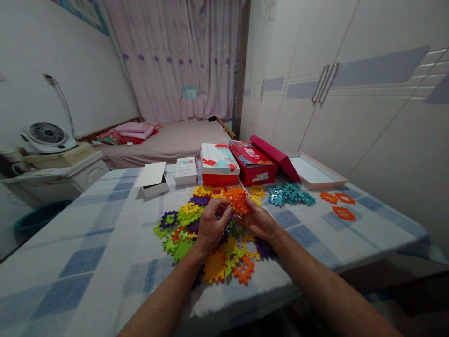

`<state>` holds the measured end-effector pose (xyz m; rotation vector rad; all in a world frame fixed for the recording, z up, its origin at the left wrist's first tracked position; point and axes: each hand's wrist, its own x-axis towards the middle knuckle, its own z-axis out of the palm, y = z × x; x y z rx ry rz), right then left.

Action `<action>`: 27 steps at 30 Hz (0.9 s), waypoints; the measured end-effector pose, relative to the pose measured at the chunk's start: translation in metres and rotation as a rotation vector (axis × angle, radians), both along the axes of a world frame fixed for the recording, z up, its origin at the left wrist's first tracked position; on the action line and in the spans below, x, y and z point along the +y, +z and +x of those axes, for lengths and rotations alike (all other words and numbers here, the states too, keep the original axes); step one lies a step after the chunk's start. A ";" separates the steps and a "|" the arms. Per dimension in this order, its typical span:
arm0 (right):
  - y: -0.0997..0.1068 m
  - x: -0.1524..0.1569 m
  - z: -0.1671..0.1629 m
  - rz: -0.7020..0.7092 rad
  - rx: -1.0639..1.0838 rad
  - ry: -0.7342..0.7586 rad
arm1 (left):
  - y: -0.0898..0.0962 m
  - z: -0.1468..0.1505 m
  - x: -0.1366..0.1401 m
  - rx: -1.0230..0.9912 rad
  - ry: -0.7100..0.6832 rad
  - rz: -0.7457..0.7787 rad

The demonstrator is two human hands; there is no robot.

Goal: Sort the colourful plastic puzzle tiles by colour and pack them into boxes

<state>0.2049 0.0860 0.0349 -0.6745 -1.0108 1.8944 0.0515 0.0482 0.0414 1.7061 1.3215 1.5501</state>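
My right hand is closed around a few orange toothed building tiles, which are held above the pile. Close beside it is my left hand, its fingers curled and pinched near the orange tiles; what lies between its fingertips is hidden. Below both hands spreads a loose heap of interlocking plastic tiles: green tiles, yellow tiles, purple tiles and another orange tile at the near edge. My hands cover part of this heap.
Teal tiles are grouped to the right, with several orange tiles farther right. Behind stand an open white box, a small white box, a red-and-white box, a red box with a leaning lid, and a shallow tray.
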 end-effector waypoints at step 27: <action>0.004 0.000 0.018 -0.176 0.104 -0.275 | 0.012 -0.008 -0.001 -0.341 0.094 -0.144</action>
